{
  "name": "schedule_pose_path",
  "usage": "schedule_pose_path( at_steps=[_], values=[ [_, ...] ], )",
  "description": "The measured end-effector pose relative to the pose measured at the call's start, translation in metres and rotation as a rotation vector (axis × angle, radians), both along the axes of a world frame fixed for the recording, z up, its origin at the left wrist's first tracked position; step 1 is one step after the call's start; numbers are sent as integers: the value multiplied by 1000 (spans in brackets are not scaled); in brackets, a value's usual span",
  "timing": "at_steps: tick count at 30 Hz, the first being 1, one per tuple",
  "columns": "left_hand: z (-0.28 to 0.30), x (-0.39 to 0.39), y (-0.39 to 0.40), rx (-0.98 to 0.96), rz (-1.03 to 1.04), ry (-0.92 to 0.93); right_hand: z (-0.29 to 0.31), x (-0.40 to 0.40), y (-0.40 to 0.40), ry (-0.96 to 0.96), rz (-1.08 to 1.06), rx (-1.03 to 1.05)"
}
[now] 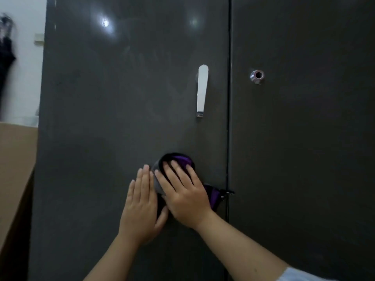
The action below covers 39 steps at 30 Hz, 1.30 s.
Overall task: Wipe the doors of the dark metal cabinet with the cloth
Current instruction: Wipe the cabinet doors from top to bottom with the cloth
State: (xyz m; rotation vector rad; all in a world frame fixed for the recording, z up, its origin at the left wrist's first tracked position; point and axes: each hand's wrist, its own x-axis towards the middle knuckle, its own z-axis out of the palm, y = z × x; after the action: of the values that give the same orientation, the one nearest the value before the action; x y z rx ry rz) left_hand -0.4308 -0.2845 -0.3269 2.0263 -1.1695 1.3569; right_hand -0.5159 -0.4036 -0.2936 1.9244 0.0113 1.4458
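Observation:
The dark metal cabinet fills the view, with its left door (121,118) and right door (304,138) both closed. A purple, black and grey cloth (180,160) is pressed flat against the lower left door, below the silver handle (202,90). My right hand (184,191) lies flat on the cloth with fingers spread. My left hand (142,203) presses on the door beside it, its thumb and fingertips touching the cloth's left edge. Part of the cloth sticks out at the right, near the gap between the doors.
A round silver lock (257,75) sits on the right door. A brown cardboard box (14,169) stands left of the cabinet. Dark clothing (6,57) hangs on the white wall at the far left.

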Motion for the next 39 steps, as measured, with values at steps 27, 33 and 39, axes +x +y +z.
schedule_pose_path(
  at_steps=[27, 33, 39],
  values=[
    [-31, -63, -43, 243, -104, -139, -21, -137, -101, -163, -187, -8],
    [-9, -82, -61, 170, -153, -156, 61, -144, -106, -436, -105, 431],
    [-16, -89, -68, 182, -159, -158, -76, -129, -103, 61, 3, -23]
  ],
)
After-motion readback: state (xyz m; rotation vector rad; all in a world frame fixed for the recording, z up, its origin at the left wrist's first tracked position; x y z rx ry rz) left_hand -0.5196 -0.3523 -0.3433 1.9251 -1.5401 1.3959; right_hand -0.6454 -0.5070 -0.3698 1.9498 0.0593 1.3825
